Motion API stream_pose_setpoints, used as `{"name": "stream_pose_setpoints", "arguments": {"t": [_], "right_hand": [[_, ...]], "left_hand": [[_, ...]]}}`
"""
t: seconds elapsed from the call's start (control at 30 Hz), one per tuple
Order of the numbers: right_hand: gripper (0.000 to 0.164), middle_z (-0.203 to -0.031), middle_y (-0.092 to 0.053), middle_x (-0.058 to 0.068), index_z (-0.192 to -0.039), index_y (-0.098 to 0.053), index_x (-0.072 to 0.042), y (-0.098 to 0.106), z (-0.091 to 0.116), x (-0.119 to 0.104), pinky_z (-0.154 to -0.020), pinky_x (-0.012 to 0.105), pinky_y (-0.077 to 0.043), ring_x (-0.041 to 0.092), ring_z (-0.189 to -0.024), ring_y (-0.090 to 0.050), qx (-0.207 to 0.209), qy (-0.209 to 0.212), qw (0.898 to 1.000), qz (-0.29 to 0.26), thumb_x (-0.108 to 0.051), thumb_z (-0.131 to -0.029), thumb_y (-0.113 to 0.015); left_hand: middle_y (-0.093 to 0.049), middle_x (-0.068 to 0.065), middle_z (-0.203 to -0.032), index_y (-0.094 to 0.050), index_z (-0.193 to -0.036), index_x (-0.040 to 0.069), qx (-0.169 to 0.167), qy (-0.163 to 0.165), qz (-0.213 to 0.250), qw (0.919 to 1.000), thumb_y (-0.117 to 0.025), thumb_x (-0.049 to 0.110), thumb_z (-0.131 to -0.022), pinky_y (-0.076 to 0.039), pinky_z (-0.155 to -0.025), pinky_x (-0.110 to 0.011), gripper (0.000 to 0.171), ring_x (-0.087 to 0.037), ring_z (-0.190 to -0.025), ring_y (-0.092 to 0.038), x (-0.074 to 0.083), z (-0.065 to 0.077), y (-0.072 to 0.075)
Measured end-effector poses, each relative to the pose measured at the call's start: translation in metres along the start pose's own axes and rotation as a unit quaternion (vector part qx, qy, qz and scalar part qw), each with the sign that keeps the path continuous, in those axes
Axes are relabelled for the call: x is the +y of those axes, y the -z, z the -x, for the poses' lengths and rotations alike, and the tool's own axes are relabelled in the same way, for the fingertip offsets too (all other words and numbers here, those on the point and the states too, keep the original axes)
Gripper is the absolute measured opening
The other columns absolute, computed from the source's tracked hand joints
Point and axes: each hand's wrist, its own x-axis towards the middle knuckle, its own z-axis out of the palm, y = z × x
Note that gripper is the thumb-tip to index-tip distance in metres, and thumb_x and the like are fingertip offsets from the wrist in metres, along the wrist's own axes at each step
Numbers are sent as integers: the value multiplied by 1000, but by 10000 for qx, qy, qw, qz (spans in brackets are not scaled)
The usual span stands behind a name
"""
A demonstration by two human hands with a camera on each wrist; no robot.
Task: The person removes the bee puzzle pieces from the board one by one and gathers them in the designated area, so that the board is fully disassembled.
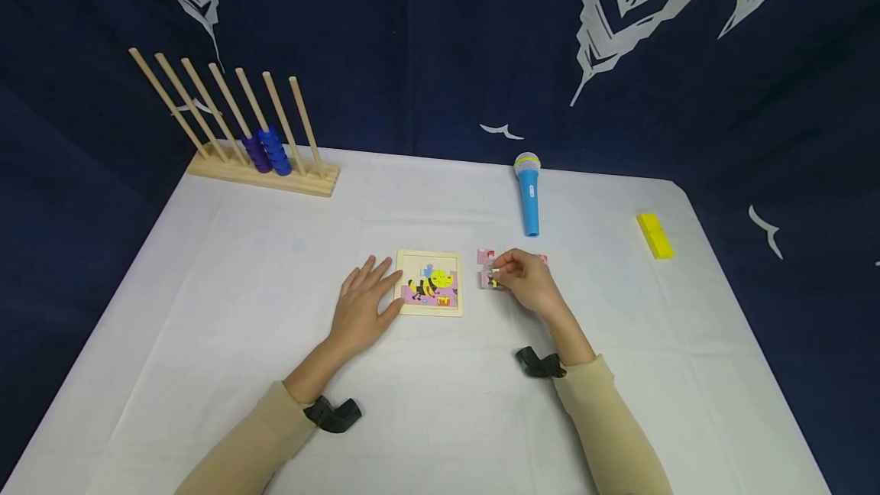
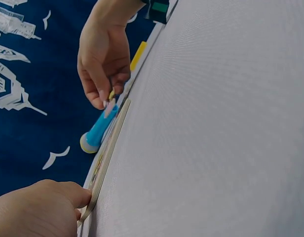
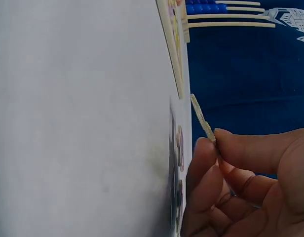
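A square wooden puzzle board (image 1: 461,289) with a pale rim lies in the middle of the table, partly filled with a yellow and black bee picture. My left hand (image 1: 366,305) rests at its left edge, fingers spread and fairly straight, thumb and fingertip touching the rim. To the right of the board, my right hand (image 1: 525,279) pinches a thin puzzle piece (image 3: 202,117) between thumb and fingers. The right wrist view shows this piece edge-on, tilted and raised off the table. Loose pink puzzle pieces (image 1: 485,256) lie under and around the right hand, partly hidden by it.
Behind the right hand lies a blue toy microphone (image 1: 529,201). A yellow block (image 1: 655,236) is near the right edge. At the back left stands a wooden peg rack (image 1: 309,183) with blue and purple beads. A dark printed cloth (image 1: 440,59) hangs behind the table.
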Motion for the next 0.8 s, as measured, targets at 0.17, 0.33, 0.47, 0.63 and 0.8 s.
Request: {"name": "stream_pose_setpoints", "arguments": {"t": [0.17,0.33,0.47,0.63,0.8], "right_hand": [[11,-82,-62,9,-97,-64,2,-4,-2,5,-58,20,-46,13,-67,-54,24,-10,9997,244,-4,-88,-68],[10,-79,-61,8,-93,-63,1,-8,-2,7,-58,21,-44,12,-65,-53,183,61,9988,451,-5,-87,-70],[10,-77,-60,7,-91,-63,1,-10,-1,7,-57,20,-43,12,-64,-53,287,76,9984,485,-4,-86,-70],[9,-75,-59,7,-89,-64,1,-12,-1,5,-58,20,-42,12,-64,-52,458,25,9972,591,-3,-84,-71],[9,-73,-60,7,-87,-65,-1,-14,0,5,-59,22,-41,14,-64,-53,628,40,9948,802,-4,-83,-72]], "left_hand": [[-45,-17,-150,-60,-132,4,20,-21,-10,10000,-68,22,-90,-17,-118,-56,46,-36,-147,-27,0,0,-1],[-45,-16,-150,-60,-132,4,10,-18,-26,10000,-67,21,-90,-17,-118,-55,46,-36,-147,-28,0,1,-1],[-45,-16,-150,-60,-132,5,2,-16,-38,10000,-67,21,-91,-17,-118,-55,45,-35,-147,-27,-1,1,-2],[-44,-16,-151,-60,-132,5,19,-27,-8,10000,-67,21,-91,-17,-118,-55,45,-35,-147,-27,-1,1,-1],[-45,-16,-150,-61,-132,4,26,-30,6,10000,-67,20,-91,-17,-118,-55,45,-36,-147,-27,0,1,0]]}}
